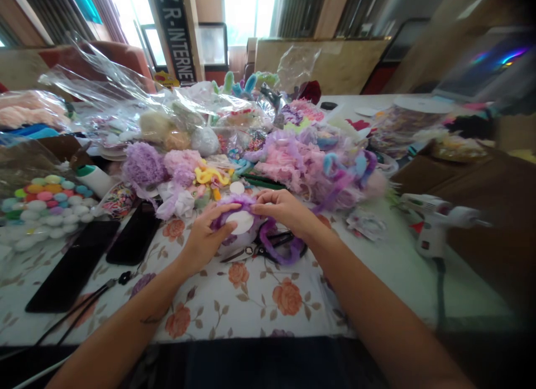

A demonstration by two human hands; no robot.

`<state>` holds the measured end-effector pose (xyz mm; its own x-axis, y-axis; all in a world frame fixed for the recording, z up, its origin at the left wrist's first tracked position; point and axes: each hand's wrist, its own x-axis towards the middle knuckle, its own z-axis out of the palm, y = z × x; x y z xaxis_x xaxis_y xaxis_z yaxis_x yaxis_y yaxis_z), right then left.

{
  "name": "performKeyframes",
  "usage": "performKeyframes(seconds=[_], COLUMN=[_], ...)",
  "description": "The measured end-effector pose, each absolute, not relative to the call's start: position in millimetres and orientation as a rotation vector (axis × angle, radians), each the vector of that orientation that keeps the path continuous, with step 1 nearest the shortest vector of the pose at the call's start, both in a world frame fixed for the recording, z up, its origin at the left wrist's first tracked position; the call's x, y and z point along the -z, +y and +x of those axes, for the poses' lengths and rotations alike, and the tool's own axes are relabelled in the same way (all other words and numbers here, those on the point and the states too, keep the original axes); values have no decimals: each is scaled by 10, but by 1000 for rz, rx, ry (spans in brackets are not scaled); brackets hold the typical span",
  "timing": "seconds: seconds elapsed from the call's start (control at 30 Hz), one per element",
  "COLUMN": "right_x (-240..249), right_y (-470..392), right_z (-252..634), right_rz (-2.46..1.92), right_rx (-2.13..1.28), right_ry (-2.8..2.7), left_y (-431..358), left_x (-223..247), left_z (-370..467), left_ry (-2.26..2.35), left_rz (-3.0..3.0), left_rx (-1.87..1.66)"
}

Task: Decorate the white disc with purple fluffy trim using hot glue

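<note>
A left hand grips a white disc, thumb flat across its face and fingers curled over the far edge, while the right hand pinches the purple fuzzy strip at the disc's right rim. Held just above the flower-patterned tabletop, near scissors, the disc turns its white face up toward the wearer, its longer span running side to side. Both forearms reach forward, angling inward, wrists low.
</note>
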<state>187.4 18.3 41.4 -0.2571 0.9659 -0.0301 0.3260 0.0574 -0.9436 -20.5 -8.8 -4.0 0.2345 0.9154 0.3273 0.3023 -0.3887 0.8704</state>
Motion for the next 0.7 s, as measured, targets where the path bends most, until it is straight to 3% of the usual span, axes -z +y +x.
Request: performKeyframes(seconds=[0.13, 0.4, 0.7], right_x=[-413, -310, -327], right_y=[185, 227, 162], right_z=[1891, 1862, 1936], right_rz=[-1321, -1290, -1307], right_rx=[-1269, -873, -1346], right_ry=[-1675, -1809, -1687], left_y=[-85, -82, -106], left_x=[43, 7, 35], left_z=[-203, -183, -168], left_ry=[1109, 1113, 1084], left_rz=[1831, 1711, 1672], left_rx=[-1158, -1190, -1159])
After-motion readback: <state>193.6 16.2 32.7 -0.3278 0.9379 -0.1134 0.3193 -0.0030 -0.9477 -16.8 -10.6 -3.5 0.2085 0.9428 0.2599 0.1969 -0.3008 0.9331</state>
